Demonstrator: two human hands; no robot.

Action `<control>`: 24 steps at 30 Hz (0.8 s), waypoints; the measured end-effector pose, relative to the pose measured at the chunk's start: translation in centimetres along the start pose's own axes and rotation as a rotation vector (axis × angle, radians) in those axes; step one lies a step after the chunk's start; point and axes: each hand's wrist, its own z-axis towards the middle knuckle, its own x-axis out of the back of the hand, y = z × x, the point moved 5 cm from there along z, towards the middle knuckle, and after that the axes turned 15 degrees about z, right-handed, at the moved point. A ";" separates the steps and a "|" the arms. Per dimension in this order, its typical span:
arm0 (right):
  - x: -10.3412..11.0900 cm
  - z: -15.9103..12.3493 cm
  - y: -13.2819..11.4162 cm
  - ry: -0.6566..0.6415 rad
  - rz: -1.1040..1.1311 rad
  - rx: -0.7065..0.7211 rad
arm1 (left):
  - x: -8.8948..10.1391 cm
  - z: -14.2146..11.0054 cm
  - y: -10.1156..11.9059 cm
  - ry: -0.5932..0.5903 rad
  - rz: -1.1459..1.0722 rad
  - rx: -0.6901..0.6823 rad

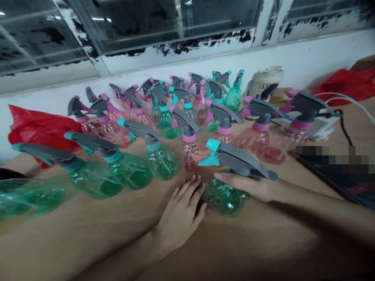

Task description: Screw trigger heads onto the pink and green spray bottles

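Observation:
My right hand (252, 185) is wrapped round the neck of a green spray bottle (227, 199) with a grey and turquoise trigger head. The bottle looks close to upright, and its nozzle points left. Flat on the table (117, 238) lies my left hand (184, 208), fingers stretched forward, just left of that bottle and holding nothing. Beyond the fingertips stands a pink spray bottle (190, 150). Another green spray bottle (162, 162) is nearest on the left. Part of the right hand's fingers is hidden behind the held bottle.
Several pink and green spray bottles crowd the table's far side towards the wall. Red plastic bags (43, 127) lie at the left and far right. A white tub (266, 84) stands at the back. On the right are a dark phone-like slab (331, 175), a cable and a white box.

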 end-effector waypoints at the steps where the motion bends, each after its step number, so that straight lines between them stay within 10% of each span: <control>1: 0.0 0.0 0.1 0.006 -0.012 -0.016 | 0.0 0.0 0.0 0.001 -0.001 -0.001; 24: 0.1 0.0 0.1 0.035 0.072 -0.027 | -0.4 0.1 0.3 -0.010 -0.019 0.031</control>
